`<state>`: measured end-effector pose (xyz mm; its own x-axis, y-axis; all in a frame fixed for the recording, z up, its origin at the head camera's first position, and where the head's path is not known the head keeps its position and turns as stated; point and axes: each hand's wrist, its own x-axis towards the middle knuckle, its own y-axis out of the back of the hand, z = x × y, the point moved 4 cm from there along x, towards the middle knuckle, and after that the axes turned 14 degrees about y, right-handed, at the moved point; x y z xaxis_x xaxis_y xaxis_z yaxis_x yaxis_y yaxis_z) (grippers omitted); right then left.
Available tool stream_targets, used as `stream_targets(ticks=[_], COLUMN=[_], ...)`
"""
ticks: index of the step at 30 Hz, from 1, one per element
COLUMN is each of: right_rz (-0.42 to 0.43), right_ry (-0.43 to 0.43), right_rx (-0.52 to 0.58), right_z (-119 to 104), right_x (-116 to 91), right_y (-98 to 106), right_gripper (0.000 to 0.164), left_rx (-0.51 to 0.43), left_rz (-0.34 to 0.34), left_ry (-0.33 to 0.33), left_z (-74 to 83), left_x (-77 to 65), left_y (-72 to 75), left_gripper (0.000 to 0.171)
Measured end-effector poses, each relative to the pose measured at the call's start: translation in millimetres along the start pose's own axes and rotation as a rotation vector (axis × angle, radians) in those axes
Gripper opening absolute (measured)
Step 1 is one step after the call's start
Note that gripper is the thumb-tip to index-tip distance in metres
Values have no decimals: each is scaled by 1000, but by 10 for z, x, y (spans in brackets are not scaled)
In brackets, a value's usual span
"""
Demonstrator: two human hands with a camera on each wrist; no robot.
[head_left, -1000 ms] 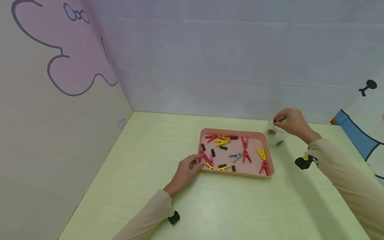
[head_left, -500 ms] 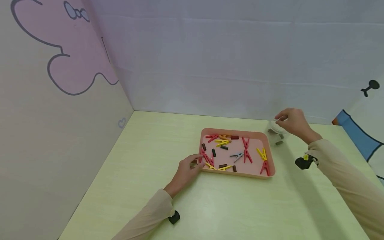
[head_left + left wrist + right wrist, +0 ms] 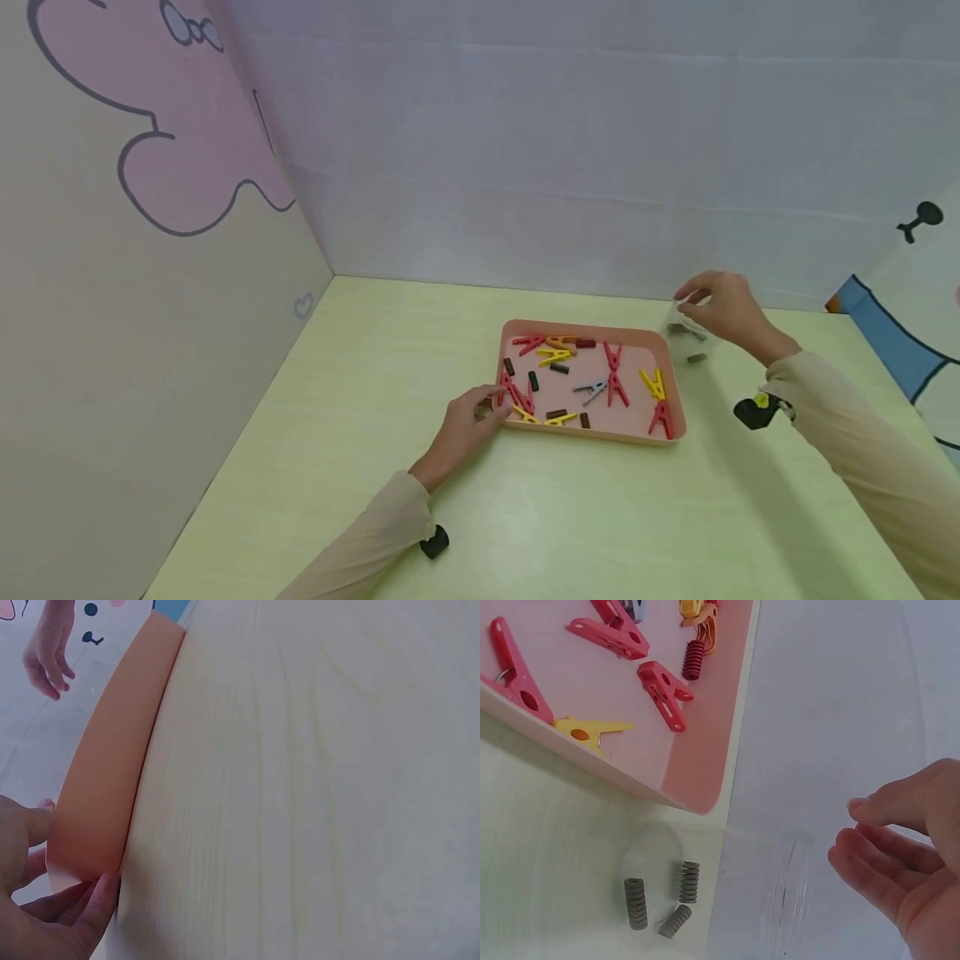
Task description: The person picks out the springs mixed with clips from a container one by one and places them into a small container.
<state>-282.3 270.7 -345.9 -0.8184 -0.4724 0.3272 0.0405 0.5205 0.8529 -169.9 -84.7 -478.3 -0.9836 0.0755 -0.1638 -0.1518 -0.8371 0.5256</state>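
My left hand (image 3: 461,429) grips the near left corner of a pink-orange tray (image 3: 600,435). In the left wrist view, thumb and fingers sit at the tray's end wall (image 3: 105,765). Over the mouth of a clear plastic jar (image 3: 739,859) at the tray's right, my right hand (image 3: 726,312) hovers with nothing between thumb and fingertips (image 3: 843,860). Several grey coil springs (image 3: 636,904) show at the jar's bottom. Inside the tray lie red clothespins (image 3: 615,387), yellow clothespins (image 3: 652,383), a grey clothespin (image 3: 592,389) and dark coil springs (image 3: 559,367).
The tray and jar rest on a pale wood-grain table (image 3: 360,358). Behind them rises a whitish back wall (image 3: 487,167), and a wall with pink cartoon print (image 3: 187,167) stands at the left.
A dark spring that was at my right fingertips a second ago has dropped into the jar. The right hand has shifted slightly left; my left hand stays at the tray corner.
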Motion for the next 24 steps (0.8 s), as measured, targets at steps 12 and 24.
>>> stream_targets(ticks=[12, 24], right_rz=[14, 20], right_ry=[87, 97], right_rx=[-10, 21], right_z=[-94, -219], right_x=[-37, -30], right_y=[-70, -199], right_gripper=[9, 9], left_rx=[-3, -6], left_rz=[4, -2], left_ry=[-16, -6], left_z=[3, -2], left_x=[-1, 3], left_y=[2, 0], left_gripper=[39, 40])
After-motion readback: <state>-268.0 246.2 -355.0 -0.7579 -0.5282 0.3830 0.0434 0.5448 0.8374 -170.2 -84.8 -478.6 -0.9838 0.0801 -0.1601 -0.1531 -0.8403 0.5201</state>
